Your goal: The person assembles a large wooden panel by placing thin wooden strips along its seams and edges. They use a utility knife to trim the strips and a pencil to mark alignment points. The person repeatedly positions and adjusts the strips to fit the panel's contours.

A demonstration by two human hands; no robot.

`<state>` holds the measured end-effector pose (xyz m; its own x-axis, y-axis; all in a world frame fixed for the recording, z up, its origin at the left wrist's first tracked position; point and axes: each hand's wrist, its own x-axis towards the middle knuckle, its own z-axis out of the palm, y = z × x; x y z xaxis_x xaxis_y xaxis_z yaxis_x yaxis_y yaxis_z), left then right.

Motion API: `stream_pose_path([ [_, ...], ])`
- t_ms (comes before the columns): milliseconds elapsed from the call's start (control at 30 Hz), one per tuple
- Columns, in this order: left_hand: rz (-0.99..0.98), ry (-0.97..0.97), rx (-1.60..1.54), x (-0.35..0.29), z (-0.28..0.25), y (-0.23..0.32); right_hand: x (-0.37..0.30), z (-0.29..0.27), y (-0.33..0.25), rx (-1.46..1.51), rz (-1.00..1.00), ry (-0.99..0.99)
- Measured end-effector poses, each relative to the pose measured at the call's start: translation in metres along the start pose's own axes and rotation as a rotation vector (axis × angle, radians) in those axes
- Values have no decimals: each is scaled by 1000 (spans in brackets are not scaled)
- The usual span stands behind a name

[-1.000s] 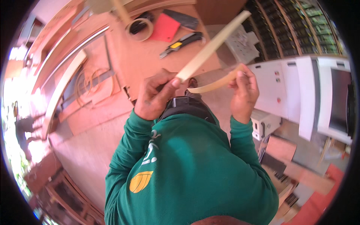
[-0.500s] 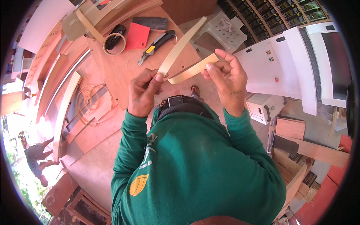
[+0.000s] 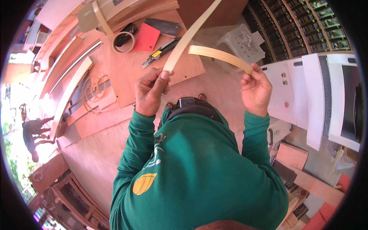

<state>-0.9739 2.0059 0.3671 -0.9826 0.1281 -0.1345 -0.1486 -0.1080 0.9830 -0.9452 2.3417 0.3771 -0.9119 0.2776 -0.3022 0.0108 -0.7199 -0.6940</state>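
My left hand [image 3: 151, 92] pinches the lower end of a long pale wooden strip [image 3: 189, 36] that runs up and right out of the top of the view. My right hand [image 3: 255, 90] holds the right end of a second, shorter curved pale strip [image 3: 218, 55], which reaches left toward the long one. Both strips are held in the air in front of my chest, above a brown plywood board [image 3: 130, 76]. I wear a green long-sleeved shirt.
On the board lie a yellow-and-black utility knife [image 3: 161, 51], a red square pad [image 3: 147, 37], a roll of tape [image 3: 123, 41] and a dark sanding block [image 3: 163, 27]. Curved wooden pieces [image 3: 67, 96] lie left. A white machine cabinet [image 3: 306, 88] stands right. A person [image 3: 32, 132] walks far left.
My hands have moved apart: the right hand has swung out to the right with the short curved strip, and the left still grips the long strip. The view has shifted.
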Motion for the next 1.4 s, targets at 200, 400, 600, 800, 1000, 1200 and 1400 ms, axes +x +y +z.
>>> stream_pose_path([
  [200, -4, -26, -14, 4, 22, -9, 12, -19, 6, 106, 18, -71],
  [400, 25, -49, -18, 1, 41, -1, 14, -26, 45, -133, -2, -46],
  [600, 20, 30, 40, 0, 31, -5, -11, -23, 62, -544, -41, -38],
  [800, 63, 60, 99, 5, 25, -10, -27, -23, 72, -883, 23, -281],
  [1000, 19, 60, 30, 11, 21, -16, -39, 18, 78, -1098, 161, -525],
  [1200, 57, 44, -2, 22, 12, -19, -25, 31, 87, -1144, 167, -574],
  [1400, 68, 15, -86, 31, 14, -13, -27, 56, 95, -1228, 188, -604],
])
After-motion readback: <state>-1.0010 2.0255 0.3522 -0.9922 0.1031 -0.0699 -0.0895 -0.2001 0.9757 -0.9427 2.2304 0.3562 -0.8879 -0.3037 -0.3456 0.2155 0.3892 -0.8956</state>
